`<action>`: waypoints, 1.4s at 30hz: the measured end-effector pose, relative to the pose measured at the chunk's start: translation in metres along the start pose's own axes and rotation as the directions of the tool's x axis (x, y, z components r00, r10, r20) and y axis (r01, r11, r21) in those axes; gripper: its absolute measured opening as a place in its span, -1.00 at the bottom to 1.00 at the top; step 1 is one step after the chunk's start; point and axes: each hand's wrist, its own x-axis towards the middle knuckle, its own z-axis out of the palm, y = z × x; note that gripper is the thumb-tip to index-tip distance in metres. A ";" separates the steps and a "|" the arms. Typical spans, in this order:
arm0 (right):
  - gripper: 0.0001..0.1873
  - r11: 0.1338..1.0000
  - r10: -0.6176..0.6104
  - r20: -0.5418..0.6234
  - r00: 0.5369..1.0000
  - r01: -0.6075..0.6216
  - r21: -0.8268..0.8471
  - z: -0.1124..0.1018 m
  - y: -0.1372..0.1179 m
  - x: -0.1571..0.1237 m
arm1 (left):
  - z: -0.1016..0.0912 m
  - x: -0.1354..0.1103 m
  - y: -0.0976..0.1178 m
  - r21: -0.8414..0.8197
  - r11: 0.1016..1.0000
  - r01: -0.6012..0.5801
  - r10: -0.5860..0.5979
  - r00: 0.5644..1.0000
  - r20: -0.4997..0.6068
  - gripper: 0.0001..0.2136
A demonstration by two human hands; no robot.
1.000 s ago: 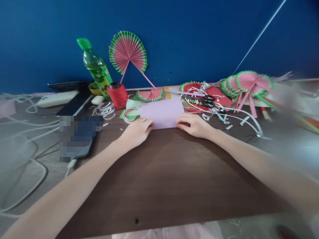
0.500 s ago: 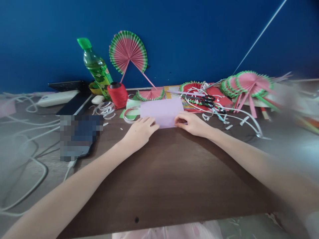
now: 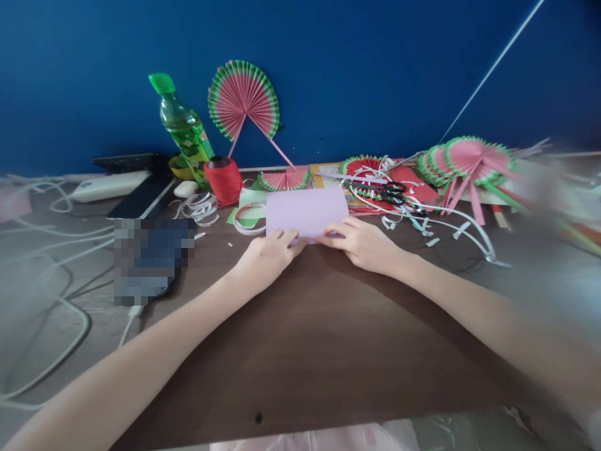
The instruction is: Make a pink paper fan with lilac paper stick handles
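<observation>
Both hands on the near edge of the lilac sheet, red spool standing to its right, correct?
No: in the head view the red spool stands left of the lilac sheet. The left hand and right hand are on its near edge.

Dark brown wooden table [image 3: 300,338] bearing flat lilac paper sheet [image 3: 305,210], red thread spool [image 3: 224,180], black-handled scissors [image 3: 392,188], loose white paper strips [image 3: 200,208].

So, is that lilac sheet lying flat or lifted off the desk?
Flat: the lilac sheet rests on the desk, with the left hand and right hand on its near edge.
</observation>
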 end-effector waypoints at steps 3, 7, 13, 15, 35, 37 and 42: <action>-0.49 0.995 0.054 0.048 0.997 -0.050 -0.090 -0.006 -0.010 0.001 | -0.002 0.000 0.005 -0.043 0.999 0.023 -0.022 0.999 0.027 -0.58; -0.58 0.989 0.071 0.056 0.996 -0.062 -0.137 -0.010 -0.018 0.004 | -0.009 0.003 0.010 -0.081 0.995 0.063 -0.055 0.993 0.102 -0.60; -0.67 0.995 -0.034 -0.036 0.999 0.031 -0.094 -0.006 -0.004 0.001 | -0.014 0.001 0.010 -0.156 0.978 0.135 -0.116 0.985 0.127 -0.58; -0.69 0.995 -0.074 -0.058 0.996 0.070 -0.071 -0.005 0.005 -0.002 | -0.013 0.000 0.009 -0.189 0.970 0.156 -0.129 0.981 0.148 -0.56; -0.79 0.925 0.204 -0.112 0.973 -0.154 0.347 0.004 0.017 -0.003 | 0.005 0.002 -0.022 -0.451 0.864 0.223 -0.255 0.967 -0.011 -0.87; -0.82 0.897 0.250 -0.091 0.964 -0.196 0.396 0.004 0.017 -0.002 | 0.008 0.005 -0.025 -0.518 0.824 0.229 -0.262 0.965 0.011 -0.87; -0.84 0.821 0.338 0.005 0.941 -0.298 0.487 0.003 0.018 0.000 | 0.014 0.008 -0.029 -0.643 0.729 0.234 -0.283 0.959 0.028 -0.90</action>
